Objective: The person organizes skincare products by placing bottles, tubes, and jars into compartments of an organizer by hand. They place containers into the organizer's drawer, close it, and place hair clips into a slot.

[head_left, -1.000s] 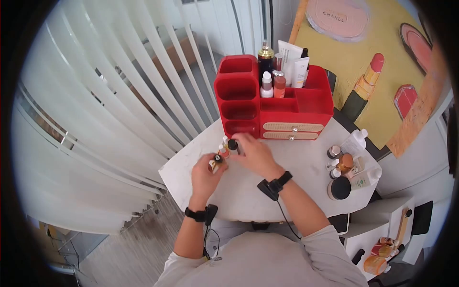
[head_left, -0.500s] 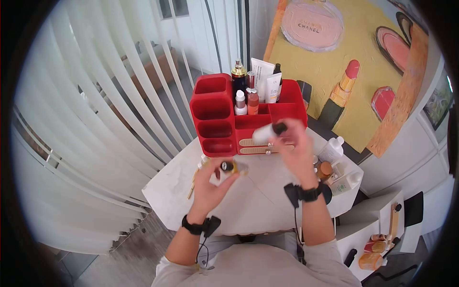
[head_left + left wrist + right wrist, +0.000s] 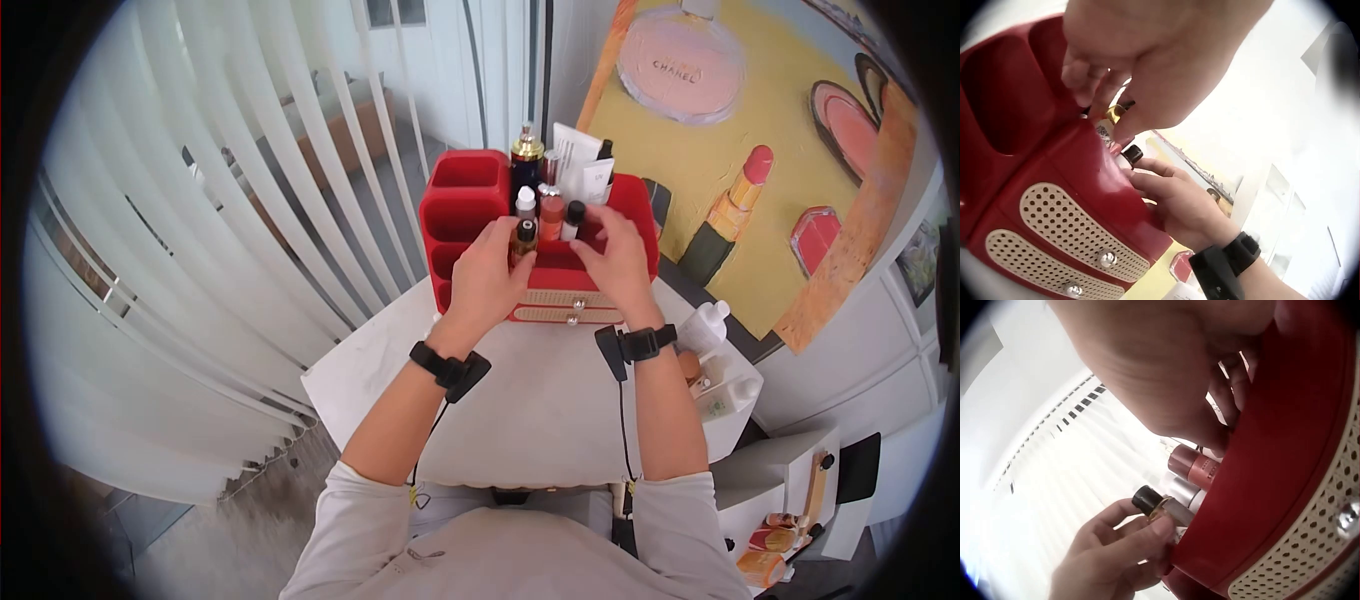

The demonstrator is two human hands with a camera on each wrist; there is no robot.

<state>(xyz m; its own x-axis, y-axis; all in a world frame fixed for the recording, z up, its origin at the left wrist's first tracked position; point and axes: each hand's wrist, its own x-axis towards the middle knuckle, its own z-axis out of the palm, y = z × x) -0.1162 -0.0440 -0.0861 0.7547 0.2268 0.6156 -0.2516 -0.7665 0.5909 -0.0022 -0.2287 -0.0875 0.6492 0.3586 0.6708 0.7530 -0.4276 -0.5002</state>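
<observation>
Vertical blinds [image 3: 250,200] fill the left side of the head view. Red organizer [image 3: 470,215] stands at the far edge of a white table [image 3: 540,410], two perforated cream drawers [image 3: 560,300] in its front. Left hand [image 3: 487,275] is raised to the organizer's front compartments, fingers and thumb pinched round a small amber bottle [image 3: 524,243] with a black cap, held upright at the compartment rim; right wrist view shows the same bottle [image 3: 1163,509] gripped between thumb and fingertips just beside the red wall. Behind it stand a white-capped bottle [image 3: 525,203], a copper-pink bottle [image 3: 551,215] and a dark gold-collared bottle [image 3: 527,160]. Right hand [image 3: 615,262] is at the next compartment over, fingers curled round a pale black-capped bottle [image 3: 573,220], lower part hidden behind the rim. Hands near each other, not touching. Right of the organizer, more bottles [image 3: 710,330] crowd the table edge below a yellow cosmetics painting [image 3: 740,150].
</observation>
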